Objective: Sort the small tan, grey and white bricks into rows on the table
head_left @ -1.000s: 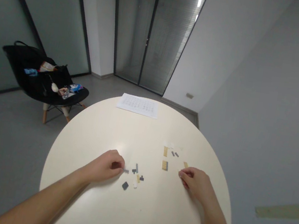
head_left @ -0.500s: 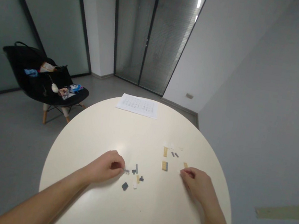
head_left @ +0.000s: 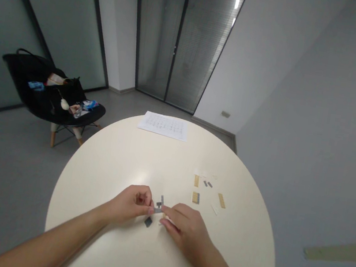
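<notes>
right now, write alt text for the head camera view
The left hand and right hand hold a small grey brick between them over a round cream table. Grey and tan bricks lie nearby, a printed sheet at the far edge.

A round table (head_left: 102,171) fills the lower view, with a sheet of paper (head_left: 163,126) at its 12 o'clock edge and loose plastic bricks (head_left: 195,197) at 3 o'clock. Near its middle, a small brick (head_left: 157,211) sits between the left hand (head_left: 130,202) and right hand (head_left: 185,232). A chair (head_left: 36,99) stands beyond the table at 10 o'clock.

The print on the sheet of paper (head_left: 163,126) is too small to read.
</notes>
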Demonstrator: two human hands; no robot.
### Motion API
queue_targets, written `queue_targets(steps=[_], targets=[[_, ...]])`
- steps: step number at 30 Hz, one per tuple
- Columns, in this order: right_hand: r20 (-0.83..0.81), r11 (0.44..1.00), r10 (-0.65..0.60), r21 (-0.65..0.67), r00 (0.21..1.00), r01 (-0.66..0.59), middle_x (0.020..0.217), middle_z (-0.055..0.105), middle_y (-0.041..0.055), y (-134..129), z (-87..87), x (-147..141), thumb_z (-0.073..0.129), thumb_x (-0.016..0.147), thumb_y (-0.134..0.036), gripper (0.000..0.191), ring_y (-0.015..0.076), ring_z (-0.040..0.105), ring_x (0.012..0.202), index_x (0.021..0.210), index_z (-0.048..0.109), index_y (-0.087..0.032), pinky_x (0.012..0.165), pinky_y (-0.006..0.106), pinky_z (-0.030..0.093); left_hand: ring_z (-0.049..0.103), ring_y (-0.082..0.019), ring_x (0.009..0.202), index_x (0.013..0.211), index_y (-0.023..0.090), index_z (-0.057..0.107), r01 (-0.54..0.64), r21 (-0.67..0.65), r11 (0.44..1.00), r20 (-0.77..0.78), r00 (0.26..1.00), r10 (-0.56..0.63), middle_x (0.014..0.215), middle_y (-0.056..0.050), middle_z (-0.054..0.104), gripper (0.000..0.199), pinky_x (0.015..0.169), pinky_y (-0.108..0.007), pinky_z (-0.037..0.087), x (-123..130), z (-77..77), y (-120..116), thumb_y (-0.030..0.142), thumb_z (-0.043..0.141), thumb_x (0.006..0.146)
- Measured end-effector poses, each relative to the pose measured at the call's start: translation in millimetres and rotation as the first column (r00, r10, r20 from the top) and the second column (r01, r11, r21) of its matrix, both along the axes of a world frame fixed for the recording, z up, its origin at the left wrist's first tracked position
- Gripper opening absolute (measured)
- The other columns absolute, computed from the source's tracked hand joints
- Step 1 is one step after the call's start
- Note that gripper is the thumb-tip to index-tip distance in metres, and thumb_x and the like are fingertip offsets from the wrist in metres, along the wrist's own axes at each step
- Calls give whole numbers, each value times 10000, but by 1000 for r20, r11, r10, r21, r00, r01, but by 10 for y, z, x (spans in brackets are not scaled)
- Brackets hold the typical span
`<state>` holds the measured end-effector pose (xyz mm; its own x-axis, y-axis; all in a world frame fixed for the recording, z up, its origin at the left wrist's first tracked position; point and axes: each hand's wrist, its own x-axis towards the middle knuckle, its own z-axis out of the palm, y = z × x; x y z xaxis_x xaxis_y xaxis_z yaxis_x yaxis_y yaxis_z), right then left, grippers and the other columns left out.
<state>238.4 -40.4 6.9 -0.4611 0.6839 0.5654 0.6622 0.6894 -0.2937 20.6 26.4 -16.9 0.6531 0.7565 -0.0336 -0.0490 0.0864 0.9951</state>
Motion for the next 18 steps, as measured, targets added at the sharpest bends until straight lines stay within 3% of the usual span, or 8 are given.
queue_targets(steps=[6, 14, 18], targets=[[29, 1000, 24, 3, 999, -24, 782, 697, 48, -19, -14, -91, 552, 924, -244, 173, 137, 638, 698, 1010, 694, -196, 622, 232, 498, 596, -123, 653, 672, 146, 489, 95, -39, 995, 21, 995, -95, 726, -39, 664, 370, 625, -248, 439, 1, 33, -24, 343, 801, 697], [29, 1000, 18, -7, 999, -18, 814, 697, 59, -39, 31, -146, 557, 916, -230, 161, 153, 641, 730, 940, 712, -196, 637, 252, 525, 587, -120, 653, 663, 147, 485, 135, -50, 990, -1, 991, -136, 721, -34, 651, 386, 627, -250, 434, 0, 87, -42, 366, 802, 689], [-41, 1000, 5, 16, 999, -4, 820, 713, 73, -10, 37, -62, 573, 907, -214, 156, 161, 658, 747, 957, 713, -167, 673, 261, 551, 529, -110, 612, 744, 135, 566, 76, 109, 991, -111, 992, -64, 668, -12, 605, 275, 584, -233, 395, -16, 85, -26, 342, 748, 746]])
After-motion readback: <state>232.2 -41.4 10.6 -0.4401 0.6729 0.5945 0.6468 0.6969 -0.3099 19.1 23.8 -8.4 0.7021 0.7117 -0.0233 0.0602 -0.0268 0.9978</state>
